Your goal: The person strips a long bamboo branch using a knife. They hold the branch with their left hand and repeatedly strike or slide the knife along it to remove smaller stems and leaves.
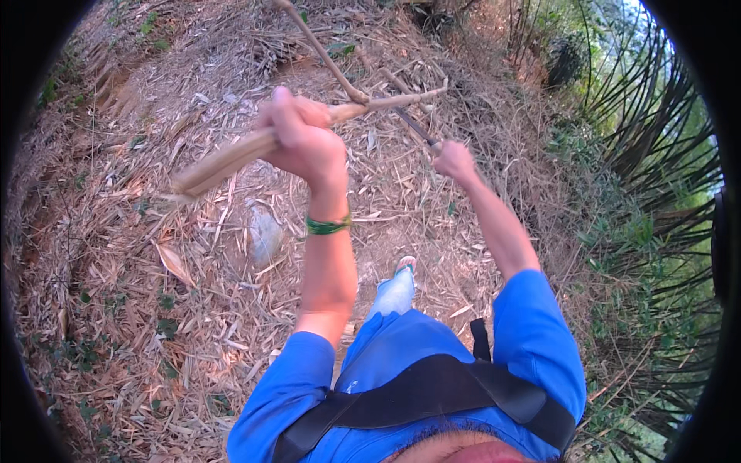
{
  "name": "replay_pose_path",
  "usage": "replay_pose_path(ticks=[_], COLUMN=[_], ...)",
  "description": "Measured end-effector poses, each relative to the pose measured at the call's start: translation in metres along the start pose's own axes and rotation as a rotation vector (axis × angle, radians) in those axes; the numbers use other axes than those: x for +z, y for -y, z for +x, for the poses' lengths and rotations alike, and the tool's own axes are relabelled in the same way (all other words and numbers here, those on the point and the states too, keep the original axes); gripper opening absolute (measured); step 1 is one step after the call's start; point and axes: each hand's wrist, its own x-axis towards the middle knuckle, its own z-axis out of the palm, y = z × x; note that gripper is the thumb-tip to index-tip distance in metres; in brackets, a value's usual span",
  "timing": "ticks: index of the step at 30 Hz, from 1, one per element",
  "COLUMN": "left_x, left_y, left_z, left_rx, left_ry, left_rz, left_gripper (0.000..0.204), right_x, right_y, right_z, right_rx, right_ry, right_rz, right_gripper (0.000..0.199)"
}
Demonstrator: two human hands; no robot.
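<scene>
My left hand [297, 131] is closed around a thick, pale forked branch [228, 163], held up in front of me. Its cut-looking thick end points to the lower left, while thinner side shoots fork off toward the top and right. My right hand [455, 162] grips a long-bladed cutting tool [417, 129] by its handle. The thin dark blade slants up and left to the branch's thinner part, where its far end is hidden; whether they touch I cannot tell. From this view, machete or sickle cannot be told apart.
Dry leaves and bamboo-like litter [208, 301] cover the sloping ground. A grey stone [265, 234] lies left of my foot [406, 265]. Dark stems and green undergrowth [656, 239] line the right side. A black strap [440, 390] crosses my blue shirt.
</scene>
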Motion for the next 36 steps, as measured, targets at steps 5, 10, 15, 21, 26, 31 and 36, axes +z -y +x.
replay_pose_path(ticks=[5,10,15,21,26,31,36], left_x=[0.0,-0.017,0.004,0.0,0.018,0.005,0.028], left_y=[-0.007,-0.026,-0.036,-0.041,-0.045,-0.045,-0.045], left_z=[0.009,0.012,0.01,0.014,-0.004,0.017,0.02], left_rx=[-0.052,-0.013,-0.086,-0.009,-0.02,0.04,-0.022], left_ry=[0.044,0.119,0.139,-0.013,-0.043,-0.056,-0.123], left_rz=[-0.158,-0.12,-0.208,-0.092,-0.06,-0.034,-0.014], left_gripper=[0.039,0.041,0.045,0.043,0.041,0.04,0.044], right_x=[-0.01,-0.001,0.023,0.056,0.052,0.059,0.143], right_y=[0.088,0.123,-0.14,0.004,0.134,0.078,-0.09], right_z=[-0.054,-0.065,0.023,-0.069,-0.091,-0.02,-0.036], right_rx=[-0.283,-0.759,0.184,-0.148,-0.692,0.044,0.275], right_ry=[0.192,0.019,0.122,0.139,-0.176,-0.139,-0.039], right_rz=[0.025,-0.167,-0.404,-0.116,0.199,0.313,0.02], right_gripper=[0.026,0.025,0.027,0.021,0.016,0.021,0.039])
